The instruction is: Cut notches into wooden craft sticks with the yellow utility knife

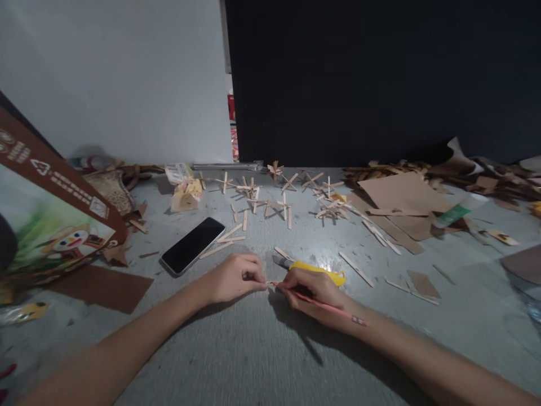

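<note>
My left hand (235,277) pinches a small pale piece (271,283), seemingly wood, between thumb and fingers; most of it is hidden. In my right hand (315,290) is a slim pink pencil (335,312), held in a writing grip with its point at that small piece. A yellow utility knife (316,270) lies just behind my right hand, its grey end pointing left. Loose wooden sticks (232,233) are strewn beyond my left hand, and another stick (355,269) rests to the right of the knife.
Several crossed-stick pieces (284,208) stand or lie further back. A black phone (193,246) is left of centre, near a tall printed box (63,225). Cardboard sheets (401,194) and a green-and-white tube (460,211) lie at the right, with dark panels (380,79) behind.
</note>
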Available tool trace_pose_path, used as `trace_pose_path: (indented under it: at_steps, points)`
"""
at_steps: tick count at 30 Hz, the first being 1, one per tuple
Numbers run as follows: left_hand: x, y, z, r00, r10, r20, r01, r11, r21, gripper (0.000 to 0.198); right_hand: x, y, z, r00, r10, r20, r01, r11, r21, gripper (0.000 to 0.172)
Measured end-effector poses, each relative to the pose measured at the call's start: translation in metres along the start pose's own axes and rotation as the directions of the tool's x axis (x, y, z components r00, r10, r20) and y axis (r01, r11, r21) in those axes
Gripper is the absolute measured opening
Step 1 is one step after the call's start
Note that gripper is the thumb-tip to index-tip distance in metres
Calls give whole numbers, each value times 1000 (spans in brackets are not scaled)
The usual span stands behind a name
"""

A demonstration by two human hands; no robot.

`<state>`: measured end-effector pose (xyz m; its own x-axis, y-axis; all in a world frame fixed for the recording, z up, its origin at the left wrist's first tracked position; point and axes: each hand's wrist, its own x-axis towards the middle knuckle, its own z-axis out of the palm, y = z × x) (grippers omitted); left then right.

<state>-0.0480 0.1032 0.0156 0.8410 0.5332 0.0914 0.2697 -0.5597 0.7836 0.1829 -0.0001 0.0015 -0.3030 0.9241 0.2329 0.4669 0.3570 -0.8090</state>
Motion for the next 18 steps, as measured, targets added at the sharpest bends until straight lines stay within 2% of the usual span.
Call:
trace_pose_path:
  at_steps: [6, 18]
  points:
    - [0, -2, 0, 999, 33, -3, -33, 999, -2, 19, 3, 8, 6, 995, 92, 29, -94, 994, 60, 18]
    - [1, -3, 0, 1000, 27, 4, -27, 1000, -13, 21, 3, 12, 9, 997, 74, 0, -74, 996, 45, 14]
